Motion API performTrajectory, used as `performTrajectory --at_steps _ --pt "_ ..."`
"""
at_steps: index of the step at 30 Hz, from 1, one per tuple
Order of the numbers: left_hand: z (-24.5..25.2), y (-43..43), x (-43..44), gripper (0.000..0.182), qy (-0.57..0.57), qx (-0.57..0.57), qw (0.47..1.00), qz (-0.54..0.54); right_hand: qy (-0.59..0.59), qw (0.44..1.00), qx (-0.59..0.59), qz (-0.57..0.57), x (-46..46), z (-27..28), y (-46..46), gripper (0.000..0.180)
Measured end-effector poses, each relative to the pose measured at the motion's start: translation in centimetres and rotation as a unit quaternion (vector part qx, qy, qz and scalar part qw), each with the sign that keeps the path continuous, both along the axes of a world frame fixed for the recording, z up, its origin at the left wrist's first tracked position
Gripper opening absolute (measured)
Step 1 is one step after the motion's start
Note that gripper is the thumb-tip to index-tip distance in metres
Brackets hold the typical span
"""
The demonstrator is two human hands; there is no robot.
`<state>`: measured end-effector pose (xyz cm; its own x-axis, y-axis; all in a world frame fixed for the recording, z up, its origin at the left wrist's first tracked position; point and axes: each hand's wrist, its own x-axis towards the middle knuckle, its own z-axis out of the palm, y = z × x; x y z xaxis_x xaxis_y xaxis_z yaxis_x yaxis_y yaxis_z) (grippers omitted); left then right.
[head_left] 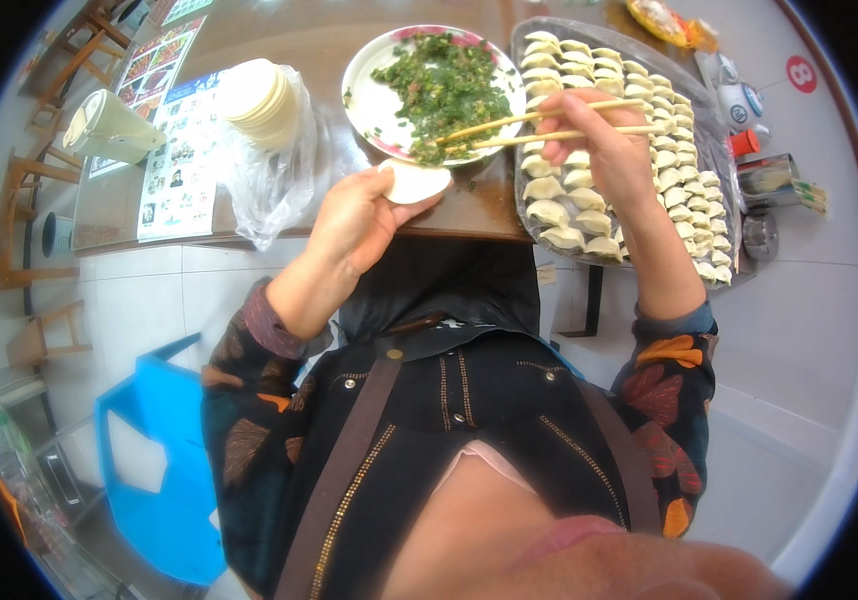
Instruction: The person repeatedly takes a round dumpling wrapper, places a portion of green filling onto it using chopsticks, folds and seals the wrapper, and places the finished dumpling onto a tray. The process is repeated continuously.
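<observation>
My left hand (360, 214) holds a round dumpling wrapper (415, 182) at the near rim of a white plate (360, 90) with pink markings. Chopped green filling (444, 82) covers much of that plate. In my right hand (601, 142) is a pair of wooden chopsticks (508, 129), whose tips rest in the filling close to the wrapper. A stack of round wrappers (258, 101) stands on a clear plastic bag (271, 191) to the left. Under and beyond my right hand lies a tray (523, 45) lined with plastic, bearing rows of folded dumplings (549, 214).
Printed sheets (178, 161) and a pale lidded container (110, 127) are on the brown table (489, 210) at left. Past the tray at right are a teapot (740, 105), a red cup (744, 142) and a metal canister of sticks (770, 180). A blue plastic stool (166, 480) stands below left.
</observation>
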<state>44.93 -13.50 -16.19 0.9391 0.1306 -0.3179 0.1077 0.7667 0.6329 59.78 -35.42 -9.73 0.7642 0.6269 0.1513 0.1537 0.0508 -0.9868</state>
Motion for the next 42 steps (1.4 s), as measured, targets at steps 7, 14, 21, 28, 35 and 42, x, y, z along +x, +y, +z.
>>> performTrajectory --at_steps 7,14,21,28,35,42 --pt "0.8 0.0 -0.1 0.037 -0.037 -0.001 0.999 -0.033 -0.148 0.988 0.048 0.020 -4.2 0.3 -0.9 0.018" --pt "0.1 -0.4 -0.1 0.030 -0.002 0.059 0.998 -0.021 -0.432 0.898 0.012 0.082 -6.6 0.8 -1.3 0.013" --pt "-0.3 -0.3 0.0 0.032 -0.023 0.028 0.999 -0.038 -0.163 0.984 0.062 -0.027 -3.8 0.8 -1.5 0.023" --pt "-0.1 -0.2 -0.1 0.032 -0.026 0.011 0.999 -0.040 -0.132 0.990 0.042 0.012 -4.5 0.0 -1.5 0.025" --pt "-0.3 -0.3 -0.2 0.031 -0.009 0.023 1.000 -0.019 -0.478 0.870 -0.018 0.118 -7.1 0.7 -1.3 0.020" --pt "-0.7 -0.2 -0.3 0.030 -0.016 0.001 0.998 -0.054 -0.286 0.958 0.010 0.012 -5.1 1.5 -2.2 0.018"
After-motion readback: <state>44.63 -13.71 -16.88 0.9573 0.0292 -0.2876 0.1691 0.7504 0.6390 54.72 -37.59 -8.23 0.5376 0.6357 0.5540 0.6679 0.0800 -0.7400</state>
